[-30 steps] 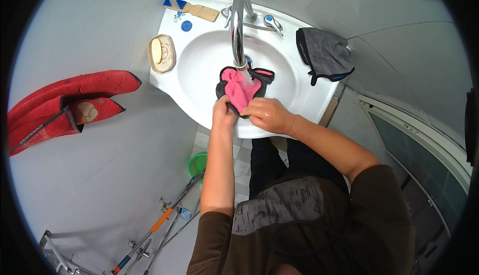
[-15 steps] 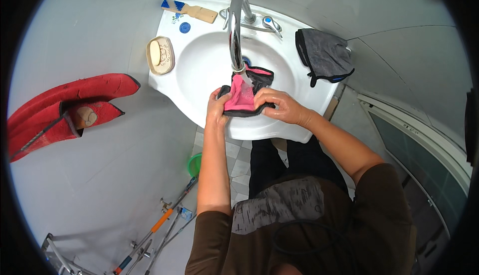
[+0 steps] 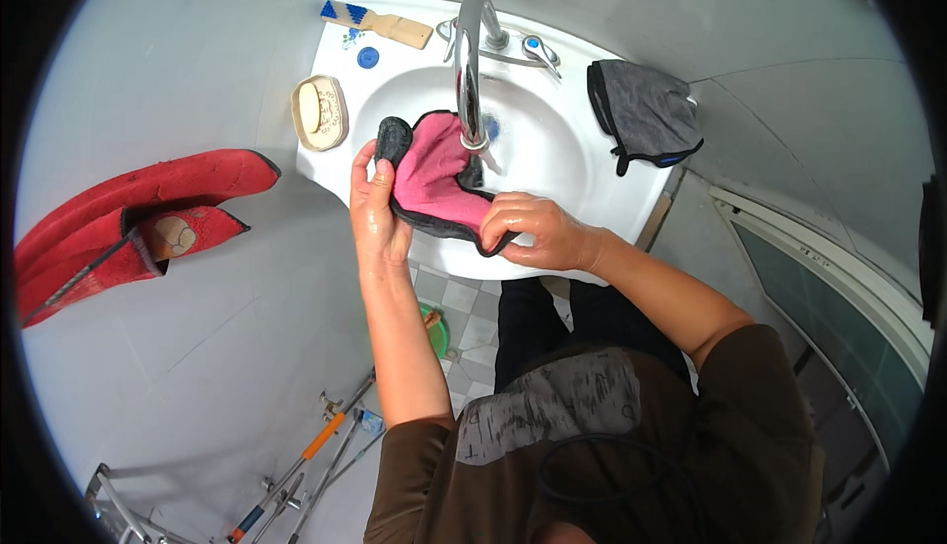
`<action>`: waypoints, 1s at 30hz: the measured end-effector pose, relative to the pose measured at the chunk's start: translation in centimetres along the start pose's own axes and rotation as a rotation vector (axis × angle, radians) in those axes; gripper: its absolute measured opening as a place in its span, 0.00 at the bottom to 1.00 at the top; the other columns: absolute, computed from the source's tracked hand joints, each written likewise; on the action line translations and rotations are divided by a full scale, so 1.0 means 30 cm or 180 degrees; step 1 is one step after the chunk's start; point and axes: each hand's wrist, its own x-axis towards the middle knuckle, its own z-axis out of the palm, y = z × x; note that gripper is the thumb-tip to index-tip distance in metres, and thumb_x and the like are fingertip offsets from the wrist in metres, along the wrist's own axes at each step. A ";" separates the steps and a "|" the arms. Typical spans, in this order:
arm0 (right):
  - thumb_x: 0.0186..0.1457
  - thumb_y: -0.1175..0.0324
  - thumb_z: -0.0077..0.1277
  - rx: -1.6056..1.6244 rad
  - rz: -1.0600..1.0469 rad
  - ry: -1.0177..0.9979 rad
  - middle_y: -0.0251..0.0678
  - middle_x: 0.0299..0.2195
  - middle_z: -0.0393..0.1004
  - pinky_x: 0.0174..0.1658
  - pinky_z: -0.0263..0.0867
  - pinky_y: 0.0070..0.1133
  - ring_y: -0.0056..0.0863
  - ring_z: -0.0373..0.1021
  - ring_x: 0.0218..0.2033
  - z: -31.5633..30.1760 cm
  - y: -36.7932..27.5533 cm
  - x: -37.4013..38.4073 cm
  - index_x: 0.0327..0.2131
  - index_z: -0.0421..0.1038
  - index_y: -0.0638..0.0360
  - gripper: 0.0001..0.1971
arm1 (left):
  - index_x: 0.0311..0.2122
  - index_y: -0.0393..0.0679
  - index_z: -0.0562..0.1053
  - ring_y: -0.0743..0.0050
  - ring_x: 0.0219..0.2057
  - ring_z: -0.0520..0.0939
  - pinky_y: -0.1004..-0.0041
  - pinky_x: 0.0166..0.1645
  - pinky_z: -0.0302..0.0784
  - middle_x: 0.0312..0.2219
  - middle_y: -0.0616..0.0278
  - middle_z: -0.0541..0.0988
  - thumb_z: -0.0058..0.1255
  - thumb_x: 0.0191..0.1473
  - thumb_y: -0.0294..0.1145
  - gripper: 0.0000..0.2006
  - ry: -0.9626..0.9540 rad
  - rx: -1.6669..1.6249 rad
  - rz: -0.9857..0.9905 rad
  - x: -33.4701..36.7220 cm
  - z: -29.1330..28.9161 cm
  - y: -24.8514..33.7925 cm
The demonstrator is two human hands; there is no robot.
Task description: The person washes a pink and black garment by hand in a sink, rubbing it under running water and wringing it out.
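Note:
A wet-looking pink cloth (image 3: 431, 169) with black edging is held over the front of the white sink (image 3: 562, 140), spread between my hands. My left hand (image 3: 380, 218) grips its left side, where a dark grey part (image 3: 394, 140) folds up past my thumb and fingers. With fingers closed, my right hand (image 3: 543, 231) pinches the lower right corner of the cloth by the basin's front rim. The tall chrome faucet (image 3: 467, 80) arches above the cloth's right side and hides some of it. Whether water runs from the spout now is hard to make out.
A soap dish (image 3: 335, 115) with a bar of soap (image 3: 310, 108), a blue round stopper (image 3: 368, 58) and a wooden brush (image 3: 395, 29) sit along the sink's left and back. A grey cloth (image 3: 646, 110) drapes over the right edge. Red fabric (image 3: 197, 179) hangs at left.
My left hand has moved left and the cloth is stretched wider, shifting left and out from under the spout. My right hand has moved slightly down and left, still gripping a corner.

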 end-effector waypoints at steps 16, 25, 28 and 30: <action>0.40 0.78 0.55 -0.0941 0.0590 -0.0125 0.40 0.48 0.67 0.47 0.63 0.25 0.35 0.64 0.44 -0.074 0.240 -0.012 0.30 0.75 0.55 0.10 | 0.41 0.34 0.70 0.76 0.30 0.77 0.77 0.38 0.74 0.32 0.59 0.77 0.43 0.58 0.33 0.12 -0.0119 0.0713 -0.1400 0.001 -0.064 -0.271; 0.43 0.79 0.51 -0.0660 0.1280 0.0998 0.35 0.31 0.73 0.40 0.65 0.23 0.30 0.69 0.36 -0.083 0.180 0.032 0.33 0.72 0.59 0.10 | 0.39 0.40 0.69 0.65 0.30 0.76 0.70 0.35 0.73 0.38 0.54 0.71 0.48 0.41 0.17 0.16 -0.0450 0.4574 0.1001 -0.011 -0.046 -0.221; 0.44 0.79 0.50 -0.1192 0.1156 0.0933 0.34 0.32 0.73 0.40 0.65 0.23 0.29 0.68 0.35 -0.098 0.196 0.025 0.36 0.71 0.58 0.12 | 0.30 0.37 0.72 0.50 0.28 0.74 0.65 0.38 0.72 0.32 0.52 0.71 0.47 0.38 0.17 0.10 -0.0358 0.5140 0.1962 -0.019 -0.018 -0.199; 0.45 0.78 0.50 -0.1922 0.0817 0.0632 0.34 0.32 0.72 0.40 0.64 0.23 0.28 0.67 0.35 -0.110 0.199 0.022 0.39 0.70 0.57 0.14 | 0.31 0.38 0.72 0.58 0.27 0.76 0.67 0.34 0.72 0.27 0.55 0.72 0.44 0.41 0.17 0.09 -0.0179 0.4922 0.1135 -0.034 -0.007 -0.183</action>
